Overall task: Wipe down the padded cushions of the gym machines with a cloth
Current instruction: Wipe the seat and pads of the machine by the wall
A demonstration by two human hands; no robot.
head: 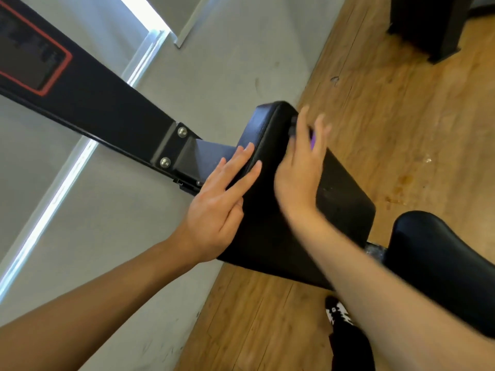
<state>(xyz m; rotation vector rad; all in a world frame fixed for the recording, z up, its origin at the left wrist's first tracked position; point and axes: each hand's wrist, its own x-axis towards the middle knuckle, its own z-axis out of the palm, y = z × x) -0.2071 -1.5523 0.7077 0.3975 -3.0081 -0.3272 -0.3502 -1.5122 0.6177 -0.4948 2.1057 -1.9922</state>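
A black padded cushion [340, 199] fills the middle of the view, bolted to a black machine beam [93, 105]. My left hand [217, 207] lies flat against the cushion's left side with straight fingers. My right hand [300, 170], blurred by motion, presses on the cushion's top face with spread fingers. A small patch of purple cloth [312, 141] shows between those fingers; the rest of the cloth is hidden under the hand. A second black cushion [439, 261] sits at the lower right, partly covered by my right forearm.
A grey wall [214, 62] runs behind the beam, and wooden floor [401, 116] lies to the right. A black machine base [428, 25] stands at the top right. A black-and-white shoe [338, 314] is on the floor below the cushion.
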